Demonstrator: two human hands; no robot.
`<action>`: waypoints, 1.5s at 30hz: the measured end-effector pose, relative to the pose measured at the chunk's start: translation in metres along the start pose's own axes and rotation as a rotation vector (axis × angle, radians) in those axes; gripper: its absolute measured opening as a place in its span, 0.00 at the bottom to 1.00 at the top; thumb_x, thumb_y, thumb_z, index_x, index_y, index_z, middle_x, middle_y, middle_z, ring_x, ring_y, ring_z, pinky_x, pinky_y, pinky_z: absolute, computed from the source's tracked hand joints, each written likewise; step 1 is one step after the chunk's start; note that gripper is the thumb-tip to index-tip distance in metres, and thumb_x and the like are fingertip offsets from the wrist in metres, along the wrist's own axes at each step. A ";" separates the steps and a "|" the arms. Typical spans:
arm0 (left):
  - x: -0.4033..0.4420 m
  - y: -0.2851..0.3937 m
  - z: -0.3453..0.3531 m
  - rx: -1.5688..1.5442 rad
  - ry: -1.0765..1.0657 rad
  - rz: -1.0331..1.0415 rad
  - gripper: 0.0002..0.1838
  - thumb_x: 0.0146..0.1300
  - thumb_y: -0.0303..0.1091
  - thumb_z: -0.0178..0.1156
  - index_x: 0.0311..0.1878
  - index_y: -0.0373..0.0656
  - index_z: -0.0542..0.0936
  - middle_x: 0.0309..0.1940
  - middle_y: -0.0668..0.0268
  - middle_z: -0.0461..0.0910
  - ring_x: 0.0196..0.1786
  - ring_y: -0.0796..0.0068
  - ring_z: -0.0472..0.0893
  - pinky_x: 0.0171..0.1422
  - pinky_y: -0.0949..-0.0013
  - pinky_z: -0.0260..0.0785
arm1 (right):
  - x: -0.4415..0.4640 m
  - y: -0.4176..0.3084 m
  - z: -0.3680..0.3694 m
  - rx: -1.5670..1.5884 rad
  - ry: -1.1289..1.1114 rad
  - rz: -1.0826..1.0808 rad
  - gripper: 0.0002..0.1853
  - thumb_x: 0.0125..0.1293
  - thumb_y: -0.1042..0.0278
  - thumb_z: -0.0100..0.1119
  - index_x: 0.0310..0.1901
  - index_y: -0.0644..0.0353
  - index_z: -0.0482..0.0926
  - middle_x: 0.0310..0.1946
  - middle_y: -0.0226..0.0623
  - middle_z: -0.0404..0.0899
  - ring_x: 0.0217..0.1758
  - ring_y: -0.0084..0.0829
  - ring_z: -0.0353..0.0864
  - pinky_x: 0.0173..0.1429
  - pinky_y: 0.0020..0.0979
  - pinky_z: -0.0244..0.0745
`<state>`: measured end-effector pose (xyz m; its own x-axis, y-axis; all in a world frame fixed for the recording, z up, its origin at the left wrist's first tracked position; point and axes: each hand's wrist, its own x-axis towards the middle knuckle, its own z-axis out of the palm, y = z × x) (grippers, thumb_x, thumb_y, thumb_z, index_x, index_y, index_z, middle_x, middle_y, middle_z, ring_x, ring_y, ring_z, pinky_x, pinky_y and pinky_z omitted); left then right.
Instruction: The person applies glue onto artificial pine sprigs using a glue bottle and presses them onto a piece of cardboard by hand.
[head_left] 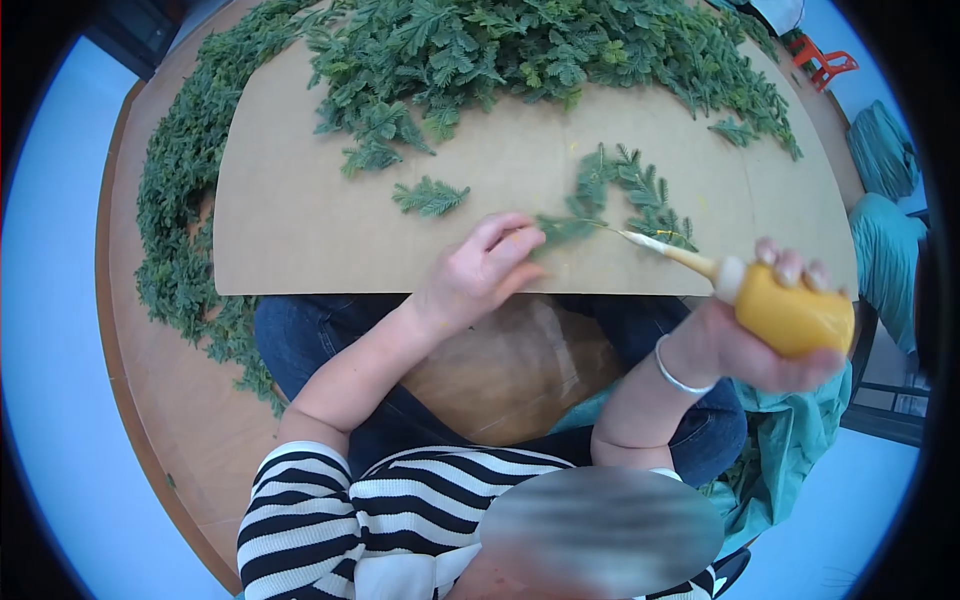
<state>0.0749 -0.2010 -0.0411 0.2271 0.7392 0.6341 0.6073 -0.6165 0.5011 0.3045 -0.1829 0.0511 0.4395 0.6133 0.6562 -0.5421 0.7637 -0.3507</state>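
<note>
Head view: the left hand (pixel 485 265) pinches a green sprig (pixel 565 228) over the near part of the brown board (pixel 300 220). The right hand (pixel 738 345) wraps around a yellow bottle (pixel 797 315), its thin tip very close to the sprig's stem (I can't tell if they touch). Just past the tip lie two more sprigs (pixel 650 190), with a bit of yellow on one, so a little work looks done. Lots looks left: a loose sprig (pixel 430 197) lies apart, and a big green pile (pixel 480 50) fills the board's far side.
</note>
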 end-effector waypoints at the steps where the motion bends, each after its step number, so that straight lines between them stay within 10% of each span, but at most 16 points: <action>1: 0.002 0.002 -0.001 -0.020 0.086 0.002 0.15 0.44 0.29 0.69 0.37 0.41 0.77 0.37 0.62 0.76 0.30 0.70 0.77 0.33 0.72 0.70 | 0.002 -0.008 0.002 -0.008 -0.026 -0.059 0.29 0.54 0.40 0.52 0.45 0.59 0.68 0.35 0.39 0.71 0.33 0.33 0.71 0.40 0.38 0.65; 6: 0.012 -0.041 -0.063 0.379 0.176 0.108 0.22 0.43 0.34 0.71 0.41 0.40 0.74 0.37 0.60 0.75 0.38 0.62 0.76 0.35 0.71 0.72 | -0.004 -0.023 0.003 -0.019 -0.032 -0.043 0.30 0.54 0.39 0.52 0.45 0.59 0.68 0.35 0.37 0.69 0.33 0.32 0.69 0.40 0.37 0.65; 18: -0.032 -0.027 -0.048 -0.009 0.051 -0.382 0.17 0.41 0.31 0.71 0.37 0.39 0.80 0.31 0.64 0.79 0.22 0.81 0.75 0.27 0.78 0.70 | -0.057 0.055 0.064 -0.014 -0.279 0.109 0.35 0.58 0.45 0.56 0.60 0.48 0.51 0.39 0.44 0.69 0.34 0.39 0.73 0.37 0.44 0.71; 45: -0.023 -0.034 -0.053 0.023 -0.063 -0.292 0.08 0.46 0.29 0.67 0.32 0.42 0.81 0.30 0.65 0.79 0.30 0.72 0.79 0.35 0.73 0.72 | -0.041 0.083 0.039 -0.060 -0.161 0.195 0.28 0.59 0.53 0.56 0.56 0.49 0.55 0.36 0.45 0.72 0.32 0.38 0.74 0.36 0.41 0.73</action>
<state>0.0090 -0.2114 -0.0419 0.0867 0.9003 0.4265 0.6706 -0.3694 0.6433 0.2140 -0.1525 0.0216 0.2087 0.7137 0.6687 -0.5599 0.6478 -0.5166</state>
